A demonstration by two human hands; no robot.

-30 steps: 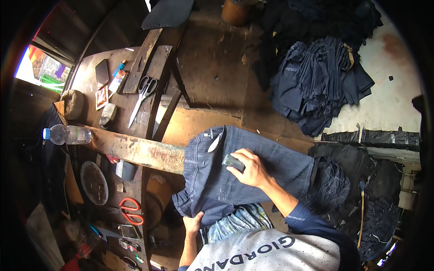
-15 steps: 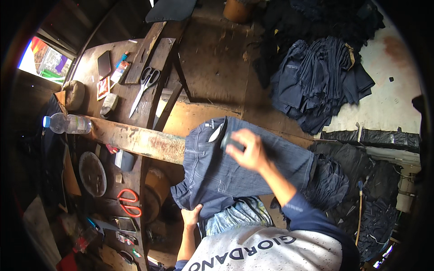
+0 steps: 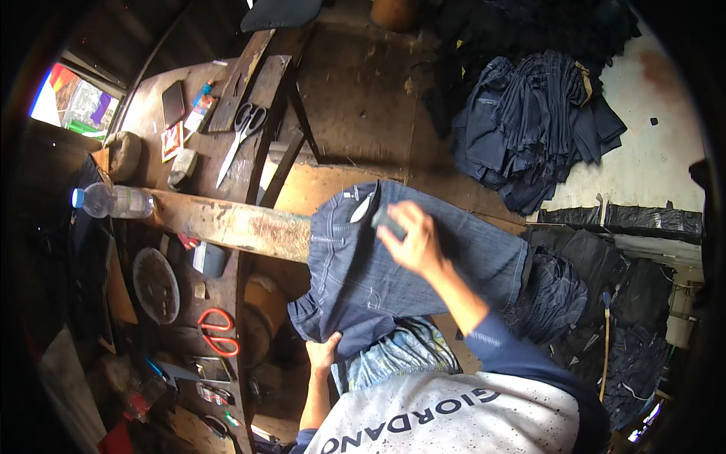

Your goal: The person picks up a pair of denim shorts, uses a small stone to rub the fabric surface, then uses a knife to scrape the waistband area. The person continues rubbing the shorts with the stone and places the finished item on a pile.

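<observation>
Dark blue denim shorts or trousers (image 3: 344,280) lie spread over the end of a narrow wooden board (image 3: 234,225). My left hand (image 3: 324,352) is closed on the edge of the denim near its waistband corner, close to my body. In my right hand (image 3: 417,244) is a small dark grey block (image 3: 388,225), its kind unclear, gripped between thumb and fingers. The block is over the denim, beside the pocket opening, where a pale lining (image 3: 363,208) shows. Whether it presses on the cloth cannot be made out. A patterned blue-green cloth (image 3: 397,352) covers my lap.
On the bench at left lie black-handled scissors (image 3: 243,136), a phone (image 3: 173,104), red-handled shears (image 3: 219,333) and a round metal dish (image 3: 156,286). A plastic bottle (image 3: 117,202) lies on the board's far end. Denim piles (image 3: 529,129) sit at right, others (image 3: 548,295) beside the board.
My right hand, still around the block, has shifted slightly up and to the left over the denim. The left hand keeps its hold on the garment's edge.
</observation>
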